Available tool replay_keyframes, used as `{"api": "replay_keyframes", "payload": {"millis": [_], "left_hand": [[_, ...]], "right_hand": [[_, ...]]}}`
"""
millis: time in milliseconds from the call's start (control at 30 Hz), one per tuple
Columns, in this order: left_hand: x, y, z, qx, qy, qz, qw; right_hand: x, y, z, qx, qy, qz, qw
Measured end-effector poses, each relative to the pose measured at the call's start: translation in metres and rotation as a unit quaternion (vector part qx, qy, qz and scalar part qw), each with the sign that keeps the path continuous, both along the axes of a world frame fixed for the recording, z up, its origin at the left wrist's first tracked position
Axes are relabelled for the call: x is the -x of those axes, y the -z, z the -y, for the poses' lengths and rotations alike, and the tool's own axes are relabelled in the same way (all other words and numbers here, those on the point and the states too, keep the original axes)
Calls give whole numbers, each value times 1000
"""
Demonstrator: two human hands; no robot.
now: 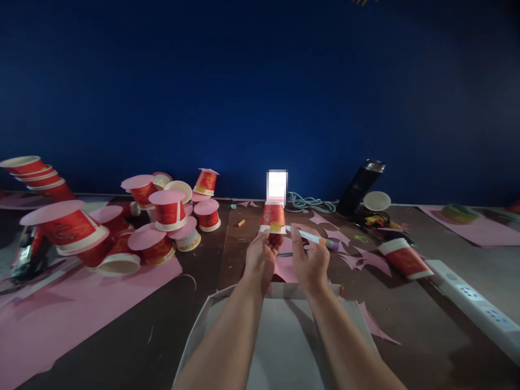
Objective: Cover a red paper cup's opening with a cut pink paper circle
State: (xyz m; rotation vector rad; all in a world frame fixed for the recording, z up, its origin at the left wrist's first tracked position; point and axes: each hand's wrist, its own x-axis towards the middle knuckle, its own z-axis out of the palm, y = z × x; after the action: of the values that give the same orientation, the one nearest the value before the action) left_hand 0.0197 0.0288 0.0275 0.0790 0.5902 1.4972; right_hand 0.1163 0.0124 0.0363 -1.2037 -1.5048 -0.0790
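Holding a red paper cup [272,216] near its lower rim, the left hand [260,261] is keeping its fingers closed around the base, while the right hand [311,264] is pinching a white tube [309,236] whose tip is pointing at the cup (whether it is touching, I cannot tell). The cup is sitting above the brown tabletop [233,254], wide end down, and a pixelated patch is hiding what lies above it.

Nearest, a pale grey box [284,346] is lying under the forearms. To the left a large pink sheet [93,303] is spreading out; to the right a white power strip [471,298] is running along the table. Pink scraps [374,261] are lying beyond the right hand, near a tipped red cup [409,260]. Farther left, several cups are carrying pink discs [167,197]. Beyond, a black flask [357,189] is standing by the blue wall [260,97].
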Motion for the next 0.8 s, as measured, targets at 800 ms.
{"api": "replay_keyframes", "payload": {"millis": [800], "left_hand": [[2,5,-1,22,16,18,999]], "right_hand": [[-1,-4,2,22,8,-9,1000]]}}
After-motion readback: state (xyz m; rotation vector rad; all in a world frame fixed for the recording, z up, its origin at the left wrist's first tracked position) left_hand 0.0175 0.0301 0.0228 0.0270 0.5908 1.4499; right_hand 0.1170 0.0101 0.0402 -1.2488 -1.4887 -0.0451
